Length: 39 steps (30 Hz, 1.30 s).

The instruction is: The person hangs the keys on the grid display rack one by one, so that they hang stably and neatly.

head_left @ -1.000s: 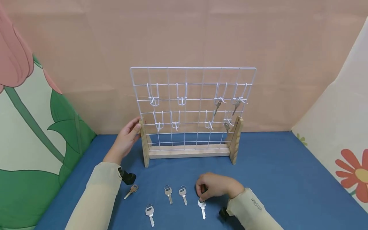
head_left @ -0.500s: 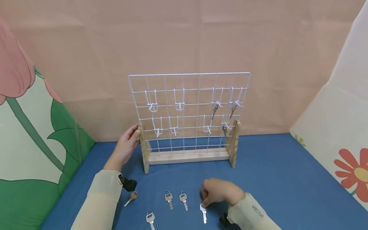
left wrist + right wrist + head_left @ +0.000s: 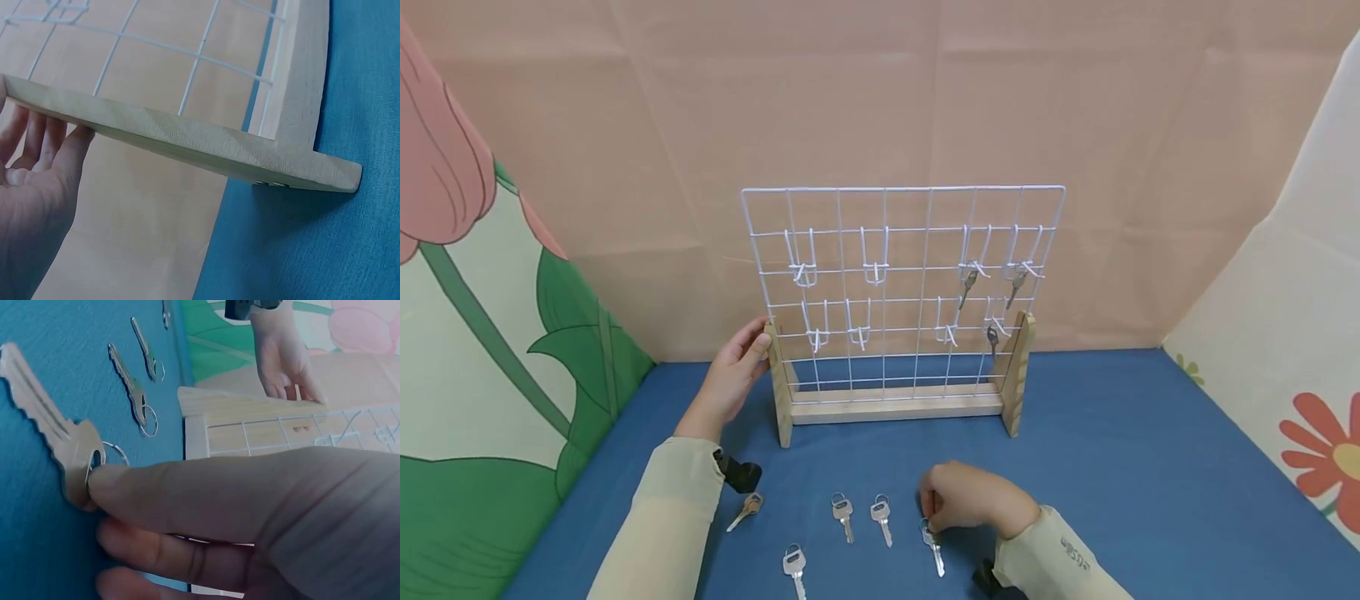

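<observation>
A white wire grid rack [image 3: 883, 301] stands upright in a wooden frame on the blue cloth. My left hand [image 3: 733, 379] holds the rack's left wooden post [image 3: 169, 131], thumb on one side and fingers on the other. At the front, my right hand [image 3: 973, 500] pinches a silver key [image 3: 78, 447] near its ring; thumb and fingertips partly cover the ring. Its blade [image 3: 937, 560] points toward the near edge of the view. Three keys hang on hooks at the rack's right side: two above [image 3: 968, 287] and one below [image 3: 992, 340].
Left of the right hand lie two ringed keys, one [image 3: 881, 518] beside another [image 3: 843, 517]. A nearer key [image 3: 794, 567] is cut by the frame's bottom. A brownish key [image 3: 748, 508] lies by the left sleeve [image 3: 662, 517]. Several rack hooks [image 3: 876, 271] hold nothing.
My right thumb and fingers have closed on the key's head end, and its blade has turned slightly. The left hand stays on the post. The head view has shifted a little.
</observation>
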Available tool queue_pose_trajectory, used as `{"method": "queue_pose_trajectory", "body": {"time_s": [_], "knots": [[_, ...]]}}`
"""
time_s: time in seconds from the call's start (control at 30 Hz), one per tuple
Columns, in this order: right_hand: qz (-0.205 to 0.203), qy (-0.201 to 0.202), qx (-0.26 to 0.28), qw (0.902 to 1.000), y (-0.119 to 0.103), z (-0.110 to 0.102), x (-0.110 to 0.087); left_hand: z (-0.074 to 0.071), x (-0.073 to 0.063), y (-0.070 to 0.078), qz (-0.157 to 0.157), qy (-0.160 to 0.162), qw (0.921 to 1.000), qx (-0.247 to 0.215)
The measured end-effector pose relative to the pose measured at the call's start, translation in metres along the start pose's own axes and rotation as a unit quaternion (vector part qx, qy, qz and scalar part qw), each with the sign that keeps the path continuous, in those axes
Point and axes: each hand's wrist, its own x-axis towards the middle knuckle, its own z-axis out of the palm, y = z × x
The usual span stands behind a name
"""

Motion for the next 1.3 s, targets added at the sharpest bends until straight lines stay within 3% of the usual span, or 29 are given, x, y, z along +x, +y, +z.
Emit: {"method": "queue_pose_trajectory", "body": {"time_s": [0.2, 0.3, 0.47, 0.67, 0.77, 0.87, 1.03, 1.13, 1.2, 1.3], "knots": [[-0.012, -0.02, 0.0, 0.9997, 0.002, -0.002, 0.0, 0.0, -0.003, 0.0, -0.014, 0.002, 0.9998, 0.013], [-0.036, -0.003, -0.01, 0.9993, 0.003, -0.011, 0.0, -0.001, -0.001, 0.004, -0.013, 0.004, 0.9998, 0.017], [-0.046, 0.092, -0.064, 0.9927, 0.004, -0.026, -0.001, 0.0, 0.003, 0.007, -0.001, 0.002, 1.0, 0.006], [0.009, 0.238, -0.081, 0.9677, 0.002, -0.035, -0.002, -0.002, 0.004, 0.007, 0.003, 0.001, 1.0, -0.002], [0.012, 0.3, -0.062, 0.9518, 0.003, -0.036, -0.004, -0.001, 0.003, 0.002, 0.001, -0.001, 1.0, -0.003], [-0.012, 0.372, -0.035, 0.9276, 0.004, -0.037, -0.005, 0.001, 0.002, 0.0, 0.006, -0.002, 1.0, -0.007], [-0.061, 0.503, 0.015, 0.8619, 0.003, -0.041, -0.005, 0.002, 0.003, 0.001, 0.019, -0.002, 0.9997, -0.012], [-0.075, 0.558, 0.043, 0.8252, 0.001, -0.045, -0.003, 0.002, 0.003, 0.001, 0.018, -0.001, 0.9998, -0.009], [-0.076, 0.576, 0.067, 0.8114, -0.001, -0.049, -0.002, 0.002, 0.002, 0.001, 0.017, -0.001, 0.9998, -0.008], [-0.07, 0.583, 0.11, 0.8019, -0.004, -0.055, -0.001, 0.002, 0.002, 0.0, 0.018, 0.002, 0.9998, -0.009]]}}
